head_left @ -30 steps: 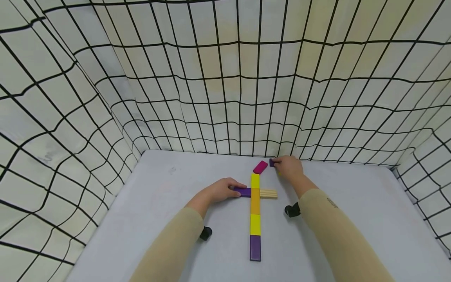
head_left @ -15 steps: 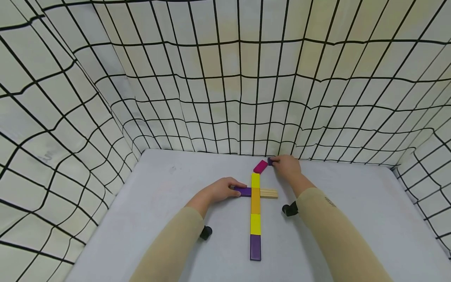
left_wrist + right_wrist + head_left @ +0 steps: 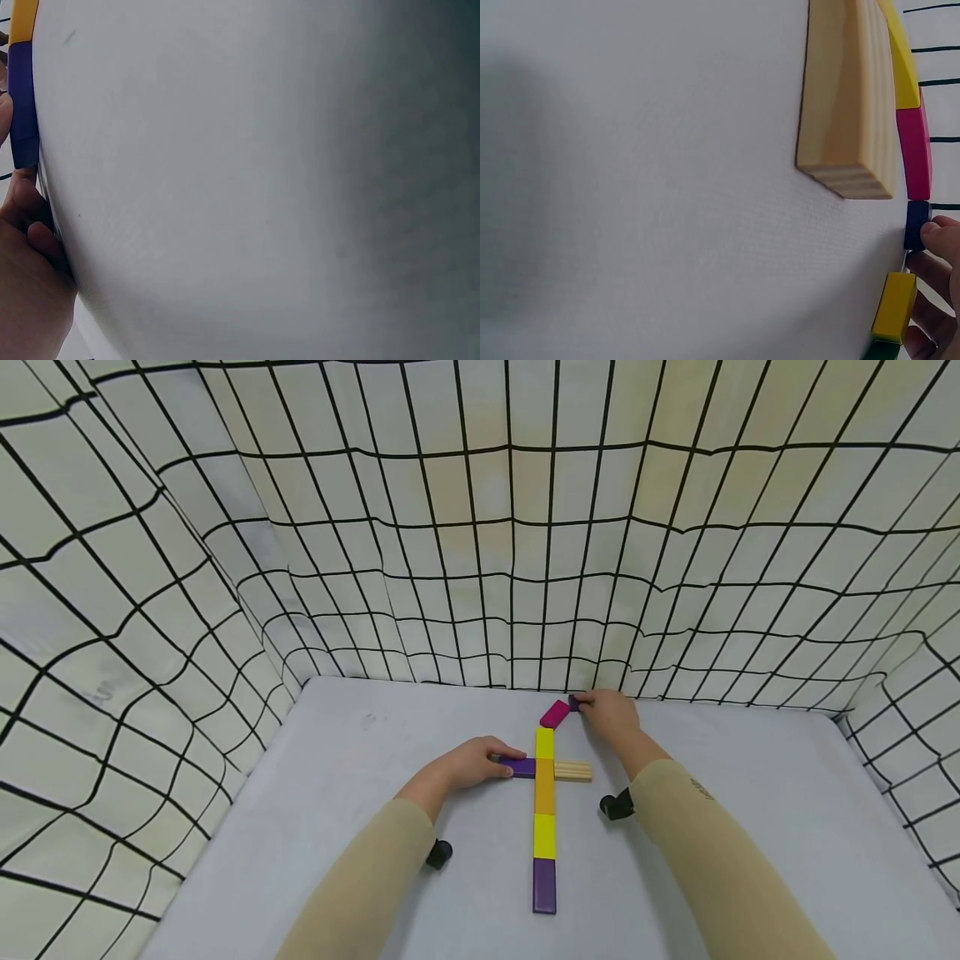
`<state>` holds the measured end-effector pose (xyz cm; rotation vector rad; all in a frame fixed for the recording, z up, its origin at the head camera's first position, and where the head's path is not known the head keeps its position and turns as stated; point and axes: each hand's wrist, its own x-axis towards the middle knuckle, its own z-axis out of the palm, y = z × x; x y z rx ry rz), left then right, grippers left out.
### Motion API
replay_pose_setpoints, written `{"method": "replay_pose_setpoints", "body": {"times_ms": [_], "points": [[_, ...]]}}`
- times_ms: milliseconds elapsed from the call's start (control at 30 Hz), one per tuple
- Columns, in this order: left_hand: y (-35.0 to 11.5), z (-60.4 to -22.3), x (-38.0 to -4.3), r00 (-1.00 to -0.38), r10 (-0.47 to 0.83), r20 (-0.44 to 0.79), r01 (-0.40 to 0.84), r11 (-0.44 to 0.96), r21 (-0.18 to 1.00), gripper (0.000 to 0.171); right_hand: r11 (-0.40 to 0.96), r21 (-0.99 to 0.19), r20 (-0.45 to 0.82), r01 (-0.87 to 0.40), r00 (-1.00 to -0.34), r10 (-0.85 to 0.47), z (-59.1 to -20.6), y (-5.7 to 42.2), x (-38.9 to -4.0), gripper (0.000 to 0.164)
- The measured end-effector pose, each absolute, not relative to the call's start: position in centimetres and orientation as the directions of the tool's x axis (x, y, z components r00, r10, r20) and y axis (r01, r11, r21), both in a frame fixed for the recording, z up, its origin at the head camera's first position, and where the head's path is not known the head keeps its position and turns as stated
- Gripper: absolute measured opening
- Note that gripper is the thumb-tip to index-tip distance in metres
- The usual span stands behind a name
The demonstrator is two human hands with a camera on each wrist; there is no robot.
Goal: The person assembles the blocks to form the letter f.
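Note:
My left hand pinches the outer end of a purple block, thumb on the near side and fingers on the far side. That block touches an orange block in a column of blocks. At the back, my right hand pinches a small dark purple block between thumb and fingers. It meets the end of a slanted magenta block, which touches the column's top yellow block. Beside my right fingers in the right wrist view are a yellow block and a green block; whether the fingers hold them I cannot tell.
The column continues toward me with another yellow block and a purple block. A pale wooden block with grooves juts right from the orange one. Black netting borders the white table at back and sides.
My right hand has moved slightly left, bringing the small dark purple block from apart to against the magenta block. My left hand has stayed on the purple block.

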<state>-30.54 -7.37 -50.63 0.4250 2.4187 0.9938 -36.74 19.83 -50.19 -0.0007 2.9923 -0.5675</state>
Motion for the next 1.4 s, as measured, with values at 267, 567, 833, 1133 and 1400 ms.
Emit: {"method": "replay_pose_setpoints", "body": {"times_ms": [267, 567, 833, 1133, 1400], "points": [[-7.4, -50.4, -30.4, -0.832, 0.451, -0.324, 0.089, 0.684, 0.724, 0.031, 0.918, -0.397, -0.099, 0.013, -0.995, -0.029, -50.2, 20.3, -36.7, 0.036], [-7.3, -50.3, -30.4, -0.831, 0.452, -0.326, 0.094, 0.69, 0.718, 0.031, 0.88, -0.475, -0.109, 0.022, -0.993, -0.034, -48.8, 21.6, -35.3, 0.04], [-7.3, -50.5, -30.6, -0.831, 0.455, -0.32, 0.097, 0.686, 0.721, 0.031, 0.877, -0.481, -0.107, 0.017, -0.993, -0.039, -47.8, 24.1, -33.7, 0.041], [-7.6, -50.5, -30.5, -0.833, 0.453, -0.317, 0.103, 0.691, 0.715, 0.031, 0.893, -0.45, -0.107, -0.031, -0.99, -0.089, -47.8, 25.8, -33.0, 0.043], [-7.4, -50.4, -30.5, -0.831, 0.457, -0.317, 0.105, 0.688, 0.718, 0.03, 0.931, -0.357, -0.132, -0.075, -0.983, -0.13, -48.8, 25.6, -33.0, 0.04]]}}
